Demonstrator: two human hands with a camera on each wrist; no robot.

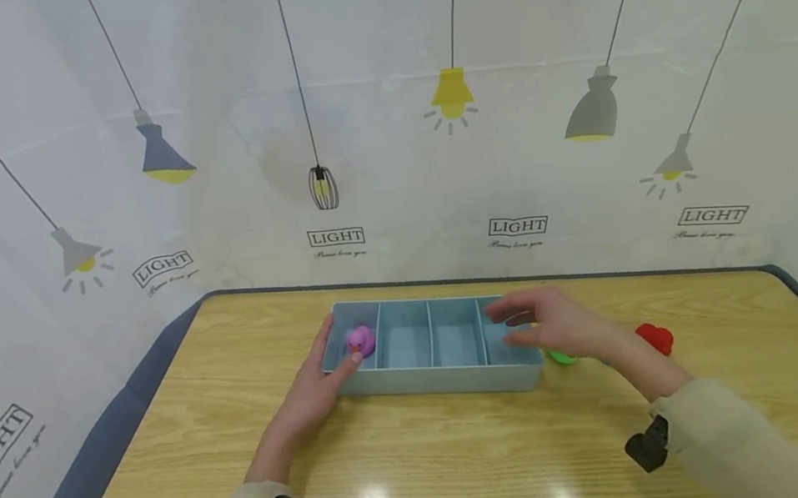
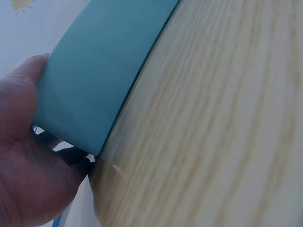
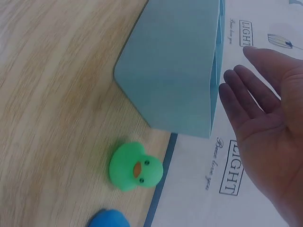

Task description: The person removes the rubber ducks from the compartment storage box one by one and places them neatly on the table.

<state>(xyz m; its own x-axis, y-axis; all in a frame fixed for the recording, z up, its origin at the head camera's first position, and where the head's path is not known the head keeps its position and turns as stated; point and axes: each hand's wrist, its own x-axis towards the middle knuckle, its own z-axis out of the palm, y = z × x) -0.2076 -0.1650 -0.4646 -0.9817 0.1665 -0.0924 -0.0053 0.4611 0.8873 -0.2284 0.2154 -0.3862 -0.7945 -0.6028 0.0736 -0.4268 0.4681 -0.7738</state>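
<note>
A light blue box (image 1: 416, 377) with several compartments in a row lies across the wooden table. In its leftmost compartment sits a purple rubber duck (image 1: 361, 340). My left hand (image 1: 318, 384) grips the box's left end, thumb at the front rim and fingers round the end wall; the left wrist view shows this hand (image 2: 33, 142) against the box's corner. Over the rightmost compartment hovers my right hand (image 1: 552, 321), its fingers apart and nothing seen between them. In the right wrist view, that hand (image 3: 270, 104) is above the box rim.
A green rubber duck (image 3: 135, 165) stands on the table just off the box's right end. Near it is a blue object (image 3: 109, 219), cut off by the frame. Farther right lies a red object (image 1: 656, 339). Behind the table hangs a lamp-printed curtain (image 1: 405, 181).
</note>
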